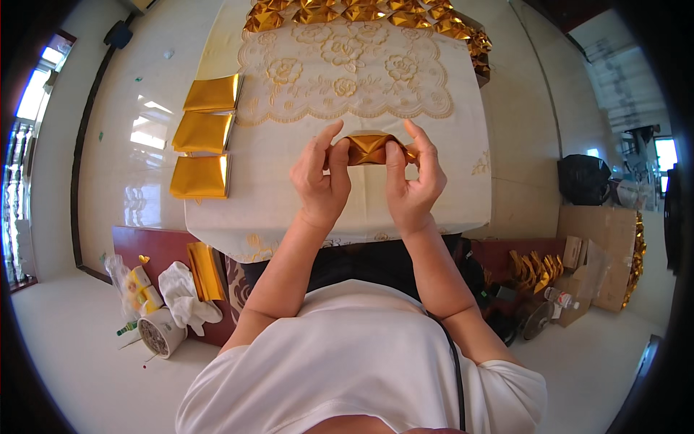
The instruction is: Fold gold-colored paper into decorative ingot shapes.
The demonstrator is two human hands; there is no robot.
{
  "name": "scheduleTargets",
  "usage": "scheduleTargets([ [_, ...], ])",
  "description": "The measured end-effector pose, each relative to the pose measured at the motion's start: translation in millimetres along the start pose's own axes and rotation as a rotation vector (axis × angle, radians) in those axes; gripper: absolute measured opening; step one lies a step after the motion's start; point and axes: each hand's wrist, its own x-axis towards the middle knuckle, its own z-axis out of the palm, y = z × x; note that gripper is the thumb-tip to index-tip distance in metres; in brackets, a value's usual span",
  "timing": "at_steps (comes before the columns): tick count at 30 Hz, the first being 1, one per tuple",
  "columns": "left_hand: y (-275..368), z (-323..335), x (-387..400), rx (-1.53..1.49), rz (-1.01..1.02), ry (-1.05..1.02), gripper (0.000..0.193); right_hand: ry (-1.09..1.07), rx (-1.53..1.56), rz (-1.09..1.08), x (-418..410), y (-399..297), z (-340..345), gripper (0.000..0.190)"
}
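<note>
Between my two hands is a folded gold foil paper ingot (370, 147), held above the near part of the table. My left hand (323, 176) grips its left end, thumb on the near face and index finger raised. On its right end, my right hand (416, 176) has the same kind of hold, with the index finger pointing up. Creases on the near face form a cross. The fingers behind the paper are partly hidden. To the left lie three stacks of flat gold foil paper (200, 176) in a column.
A cream embroidered cloth (347, 209) covers the table. Rows of folded gold ingots (362, 12) stand at the far edge, beside a filled box (481, 76). Left on a red bench are more gold sheets (206, 271) and a white cloth (184, 290); at right stands a cardboard box (610, 238).
</note>
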Motion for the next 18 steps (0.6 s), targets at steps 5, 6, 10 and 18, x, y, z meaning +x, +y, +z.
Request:
scheduleTargets([
  [5,-11,7,0,0.019,0.078,0.026,0.031,-0.047,-0.077,-0.039,3,20,-10,0.028],
  [6,-10,8,-2,0.005,-0.047,0.023,0.029,-0.04,-0.079,-0.039,3,21,-10,0.028],
  [10,-5,9,0,0.091,-0.127,-0.055,0.024,-0.004,-0.075,0.009,-1,26,-6,0.025],
  [18,-12,21,-5,0.048,-0.014,0.006,0.022,0.02,-0.114,0.025,-1,31,-5,0.024],
])
